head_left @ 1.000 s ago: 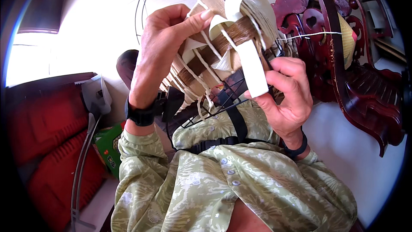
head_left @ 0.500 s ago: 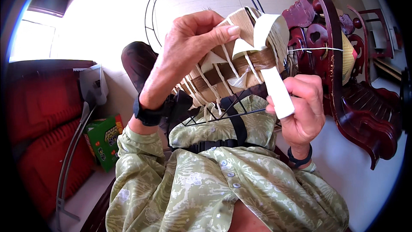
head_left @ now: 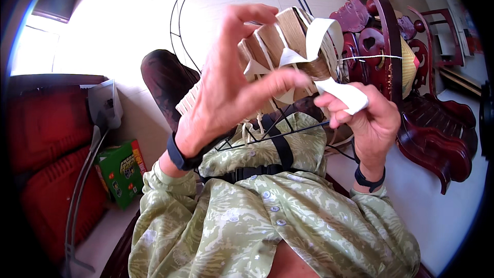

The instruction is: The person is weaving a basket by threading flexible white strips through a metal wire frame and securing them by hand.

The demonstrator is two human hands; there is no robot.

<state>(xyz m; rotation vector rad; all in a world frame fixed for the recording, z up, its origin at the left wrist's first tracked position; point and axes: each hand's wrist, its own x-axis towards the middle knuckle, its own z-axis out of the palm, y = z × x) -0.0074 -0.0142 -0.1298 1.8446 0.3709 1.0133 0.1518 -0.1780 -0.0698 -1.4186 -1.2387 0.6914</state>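
My left hand (head_left: 231, 87) grips a tan woven piece (head_left: 288, 38) made of flat strips, thumb across its front and fingers over its top edge. A wide white strip (head_left: 321, 33) loops over the top of the woven piece and runs down to my right hand (head_left: 368, 118), which pinches its loose end (head_left: 347, 94) between thumb and fingers. Thin pale strands (head_left: 252, 123) hang from the piece's lower edge. A black wire frame (head_left: 272, 131) passes under both hands, above my lap.
A carved dark red wooden chair (head_left: 411, 98) stands at the right on the pale tiled floor (head_left: 144, 20). A red cushioned seat (head_left: 46, 139) sits at the left, with a green box (head_left: 121, 172) beside it and a grey metal tube (head_left: 77, 201).
The woven piece has turned and shifted right. My left thumb now lies across its front, and my right hand has drawn the white strip's end lower and to the right.
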